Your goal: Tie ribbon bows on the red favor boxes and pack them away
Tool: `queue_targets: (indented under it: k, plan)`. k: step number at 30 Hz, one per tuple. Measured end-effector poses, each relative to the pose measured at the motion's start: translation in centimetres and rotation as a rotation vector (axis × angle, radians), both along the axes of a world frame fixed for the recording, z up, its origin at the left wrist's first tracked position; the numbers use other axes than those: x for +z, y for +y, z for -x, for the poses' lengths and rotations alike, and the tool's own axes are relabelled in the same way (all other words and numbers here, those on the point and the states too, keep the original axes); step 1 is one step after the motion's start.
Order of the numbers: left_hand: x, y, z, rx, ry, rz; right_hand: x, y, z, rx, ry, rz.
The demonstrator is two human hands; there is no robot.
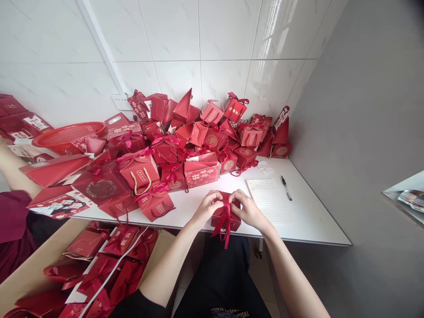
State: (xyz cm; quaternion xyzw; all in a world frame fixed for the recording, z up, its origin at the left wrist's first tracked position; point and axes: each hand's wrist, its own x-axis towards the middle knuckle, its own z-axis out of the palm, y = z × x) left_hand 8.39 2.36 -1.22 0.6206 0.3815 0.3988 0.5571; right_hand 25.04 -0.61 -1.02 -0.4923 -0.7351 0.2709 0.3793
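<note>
A small red gift box (236, 223) stands at the front edge of the white table, directly before me. Across its top runs a dark red ribbon (225, 216), whose loose ends hang down the front. My left hand (211, 206) pinches the ribbon at the left side of the box top. On the right side, my right hand (243, 206) has its thumb and fingers closed on the ribbon too. The part of the ribbon between the fingertips is partly hidden by them.
Many red gift boxes (202, 173) are heaped along the wall. A notebook (265, 198) and a pen (286, 187) lie at right. A red basket (71, 132) stands left, near another person's arm (16, 170). Below is a cardboard box (162, 247) of red boxes. A grey panel (357, 97) bounds the right.
</note>
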Motion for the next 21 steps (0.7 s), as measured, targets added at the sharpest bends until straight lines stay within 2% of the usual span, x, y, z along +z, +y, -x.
queue_targets:
  k: [7,11,18,21]
  plan:
    - [-0.4,0.2,-0.2,0.03,0.052,-0.071,0.7,-0.3,0.1,0.007,-0.023,0.077]
    - [-1.1,0.3,-0.6,0.073,0.033,-0.079,0.4,-0.2,0.1,-0.029,-0.001,0.043]
    - [-1.4,0.1,-0.8,0.132,-0.118,0.055,-1.0,0.2,-0.2,-0.033,0.363,0.172]
    - [-1.5,0.1,-0.9,0.181,-0.21,0.133,-1.0,0.3,-0.1,-0.04,0.406,0.191]
